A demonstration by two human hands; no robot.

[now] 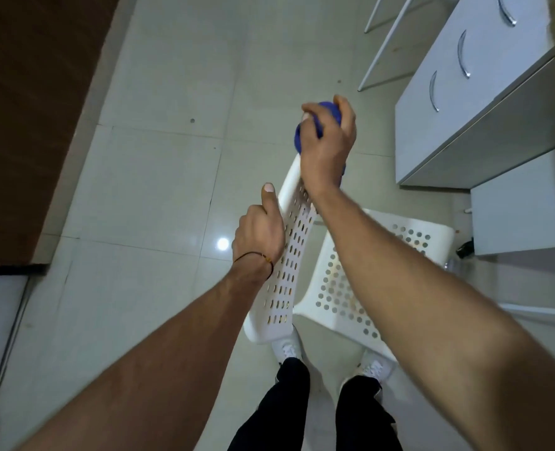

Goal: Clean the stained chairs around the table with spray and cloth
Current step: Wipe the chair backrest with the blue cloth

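Here the white perforated chair [400, 229] stands on the tiled floor [172, 190] just in front of the person's shoes [287, 348], its seat [351, 288] turned toward the grey drawer unit [481, 92] on the right. Its backrest [294, 255] runs lengthwise away from the person, from a near corner by the shoes to a far corner out ahead.

The hands are apart, both on that backrest. The left hand [258, 236] grips the top edge about midway along, fingers curled over it and thumb stretched along the rim. The right hand [330, 151] is farther out, at the far corner, with its fingers bunched round a blue cloth [300, 138] pressed against the plastic there. So the cloth sits at the far end of the long axis, and the right arm crosses above the seat to reach it.

By my judgement the backrest is being wiped while the left hand steadies the chair. The next stroke probably draws the cloth along the rim toward the person, where the left hand lies in its path. The seat shows faint yellowish marks around its holes, seemingly not cleaned yet. No spray bottle is plainly in view.
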